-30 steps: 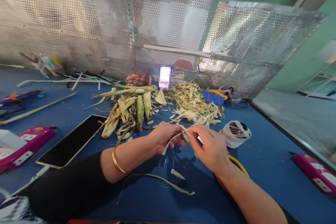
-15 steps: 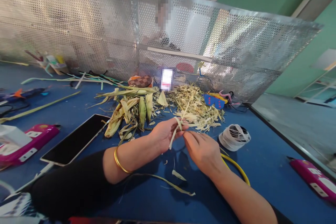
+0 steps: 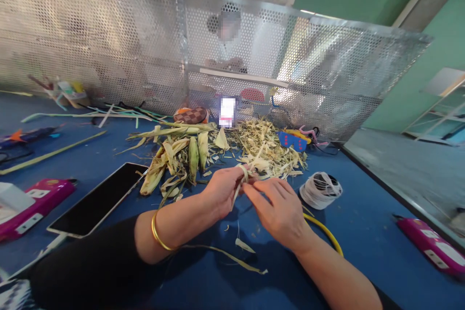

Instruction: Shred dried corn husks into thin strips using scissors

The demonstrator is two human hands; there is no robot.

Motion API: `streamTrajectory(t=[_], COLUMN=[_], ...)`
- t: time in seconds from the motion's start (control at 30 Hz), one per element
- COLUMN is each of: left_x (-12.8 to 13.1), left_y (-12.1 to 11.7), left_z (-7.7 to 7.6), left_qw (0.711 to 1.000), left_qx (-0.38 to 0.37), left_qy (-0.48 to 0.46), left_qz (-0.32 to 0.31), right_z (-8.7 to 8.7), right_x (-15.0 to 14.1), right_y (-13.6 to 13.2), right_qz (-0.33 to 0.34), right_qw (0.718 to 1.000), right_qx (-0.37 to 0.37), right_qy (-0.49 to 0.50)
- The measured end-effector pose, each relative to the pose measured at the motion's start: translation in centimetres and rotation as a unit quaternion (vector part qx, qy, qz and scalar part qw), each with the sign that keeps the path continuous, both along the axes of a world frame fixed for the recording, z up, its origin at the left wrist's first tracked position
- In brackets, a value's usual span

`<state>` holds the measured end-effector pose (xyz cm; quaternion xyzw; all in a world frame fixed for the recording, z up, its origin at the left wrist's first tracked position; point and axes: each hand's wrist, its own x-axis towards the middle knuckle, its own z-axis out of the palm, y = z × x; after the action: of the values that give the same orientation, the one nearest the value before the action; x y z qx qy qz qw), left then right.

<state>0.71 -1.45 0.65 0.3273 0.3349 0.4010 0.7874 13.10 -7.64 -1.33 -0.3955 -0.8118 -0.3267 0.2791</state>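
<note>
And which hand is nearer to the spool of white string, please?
Right. The right hand is just left of the spool of white string, not touching it; the left hand is farther left.

Husk strip [image 3: 237, 194] papery, matt; shredded pile [image 3: 260, 141] rough; bracelet [image 3: 156, 236] glossy metal; partition [image 3: 141, 43] shiny metal.

Husks [image 3: 194, 155] lie on the tabletop [image 3: 370, 213] beyond the hands [image 3: 279, 206]. Left of the hands lies a phone [image 3: 100, 198]; right, a spool [image 3: 317, 197].

Left hand [image 3: 222, 191] holds pale husk strips [image 3: 237, 194]; right hand [image 3: 279, 207] touches them.
</note>
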Motion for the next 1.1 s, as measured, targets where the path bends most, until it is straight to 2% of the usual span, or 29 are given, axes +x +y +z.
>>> streamTrajectory(t=[0.1,0.37,0.47,0.53,0.63,0.7,0.83,0.9,1.0,1.1], left_x=[0.1,0.1,0.1,0.0,-0.1,-0.1,-0.1,-0.1,-0.1,-0.2], left_y=[-0.6,-0.8,-0.7,-0.6,-0.7,-0.8,-0.7,-0.6,-0.4,-0.3], left_z=[-0.6,-1.3,-1.3,-1.1,-0.5,-0.2,-0.4,-0.6,-0.8,-0.8], left_qw=[0.999,0.997,0.995,0.994,0.992,0.989,0.985,0.985,0.984,0.985], left_qx=[0.027,0.04,0.056,0.066,0.085,0.104,0.116,0.114,0.11,0.108], left_qy=[0.001,0.039,0.053,0.069,0.087,0.098,0.121,0.129,0.132,0.123], left_qz=[-0.022,-0.057,-0.056,-0.048,-0.045,-0.043,-0.029,-0.025,-0.036,-0.061], right_z=[-0.1,-0.3,-0.3,-0.3,-0.8,-1.2,-1.8,-1.8,-1.6,-1.6], right_x=[-0.4,-0.3,0.0,0.3,0.7,0.8,0.6,0.5,0.4,0.6], right_y=[0.3,0.5,0.5,0.5,0.8,1.1,1.6,1.6,1.8,2.0], right_qz=[0.006,0.035,0.045,0.033,-0.02,-0.042,-0.018,-0.022,-0.041,-0.041], right_qw=[0.999,0.997,0.995,0.984,0.937,0.896,0.785,0.74,0.71,0.697], right_qx=[-0.029,-0.056,-0.078,-0.087,-0.106,-0.152,-0.307,-0.353,-0.366,-0.364], right_qy=[-0.045,-0.045,0.033,0.153,0.333,0.414,0.538,0.572,0.6,0.617])
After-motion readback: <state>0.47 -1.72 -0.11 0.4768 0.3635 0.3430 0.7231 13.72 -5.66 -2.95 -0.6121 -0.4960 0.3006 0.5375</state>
